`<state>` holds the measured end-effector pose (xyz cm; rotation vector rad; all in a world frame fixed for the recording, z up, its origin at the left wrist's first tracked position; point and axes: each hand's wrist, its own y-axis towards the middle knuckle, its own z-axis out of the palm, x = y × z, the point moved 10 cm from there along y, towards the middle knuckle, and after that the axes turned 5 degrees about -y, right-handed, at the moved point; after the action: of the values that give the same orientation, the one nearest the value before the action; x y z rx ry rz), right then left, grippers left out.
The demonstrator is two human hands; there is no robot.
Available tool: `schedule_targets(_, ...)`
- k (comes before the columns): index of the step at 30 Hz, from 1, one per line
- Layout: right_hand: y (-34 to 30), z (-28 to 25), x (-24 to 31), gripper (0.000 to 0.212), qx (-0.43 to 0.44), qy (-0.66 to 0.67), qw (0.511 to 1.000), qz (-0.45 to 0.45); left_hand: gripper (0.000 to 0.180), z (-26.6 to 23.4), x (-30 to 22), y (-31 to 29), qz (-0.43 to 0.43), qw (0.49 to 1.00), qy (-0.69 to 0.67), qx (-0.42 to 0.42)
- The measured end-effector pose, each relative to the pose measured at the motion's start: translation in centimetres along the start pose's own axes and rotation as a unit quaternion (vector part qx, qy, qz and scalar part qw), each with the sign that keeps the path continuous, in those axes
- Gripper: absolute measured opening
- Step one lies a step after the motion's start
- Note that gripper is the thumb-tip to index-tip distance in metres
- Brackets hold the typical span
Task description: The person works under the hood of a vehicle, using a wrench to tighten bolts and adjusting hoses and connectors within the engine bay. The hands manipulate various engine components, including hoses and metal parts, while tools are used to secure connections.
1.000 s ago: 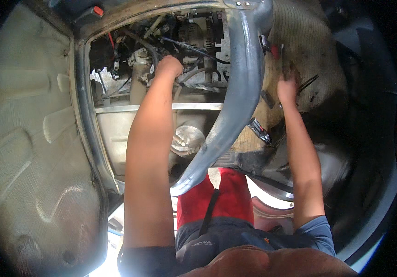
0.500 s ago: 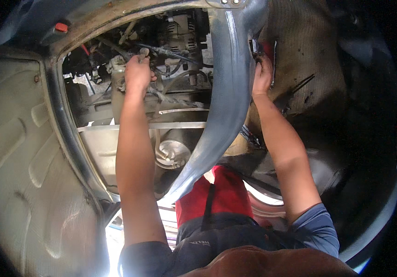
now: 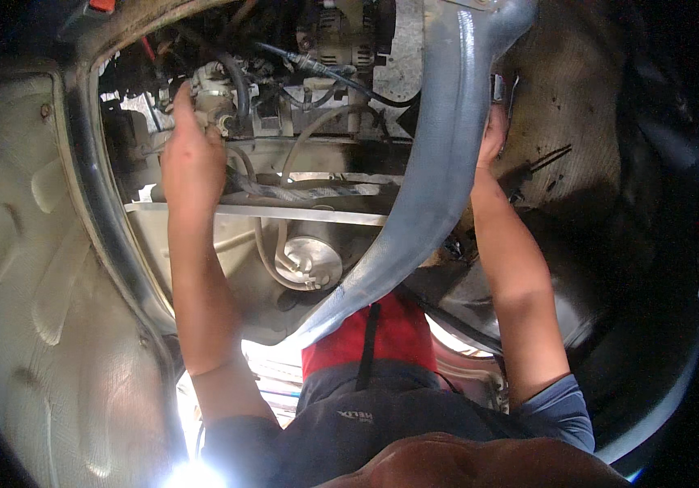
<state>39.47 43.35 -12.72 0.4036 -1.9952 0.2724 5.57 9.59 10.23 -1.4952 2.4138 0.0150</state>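
Note:
My left hand [image 3: 193, 163] is over the engine bay, one finger stretched upward beside a pale metal engine part [image 3: 213, 85]. The other fingers bend inward near a small metal fitting [image 3: 223, 124] and are partly hidden. Nothing shows in this hand. Beyond the blue-grey body panel [image 3: 443, 138], my right hand [image 3: 493, 134] is partly covered by the panel's edge. Its fingers are bent against a dark, silver-edged thing [image 3: 497, 88] whose kind I cannot make out. A thin shiny metal strip [image 3: 513, 96] stands just beside it.
A ribbed alternator [image 3: 345, 37] lies at the far side. Hoses [image 3: 262, 244] run down to a round metal cover [image 3: 309, 262] below a pale crossbar [image 3: 301, 213]. A worn beige panel [image 3: 48, 244] bounds the left; stained ribbed matting [image 3: 569, 106] lies right.
My left hand has come away from a knob-like part and moved left and nearer. In the picture the engine bay and my right hand have shifted right.

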Motion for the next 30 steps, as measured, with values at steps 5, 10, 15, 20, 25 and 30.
schedule_targets(5,-0.9,0.4,2.3,0.032,0.004,-0.130,0.989,-0.076,0.043,3.2,-5.3,-1.7,0.202,0.963,0.178,0.011)
schedule_targets(10,-0.7,0.0,2.6,0.032,-0.009,-0.171,0.981,-0.086,0.017,14.8,-15.2,-3.3,0.329,0.906,-0.064,0.257)
schedule_targets(15,-0.4,0.5,4.6,0.033,-0.010,-0.183,0.977,-0.109,0.033,40.8,-8.4,-6.7,0.157,0.856,-0.108,0.481)
schedule_targets(20,0.1,0.6,5.1,0.040,-0.018,-0.170,0.979,-0.109,0.033,44.2,-7.0,-5.2,-0.100,0.829,-0.305,0.457)
schedule_targets(25,-0.5,-0.2,5.9,0.037,-0.039,-0.152,0.981,-0.116,0.030,26.1,-6.6,-3.3,-0.184,0.799,-0.313,0.479)
schedule_targets(30,-0.7,-0.8,7.1,0.034,-0.065,-0.162,0.975,-0.136,0.030,15.1,-5.6,-2.8,-0.218,0.791,-0.423,0.385)
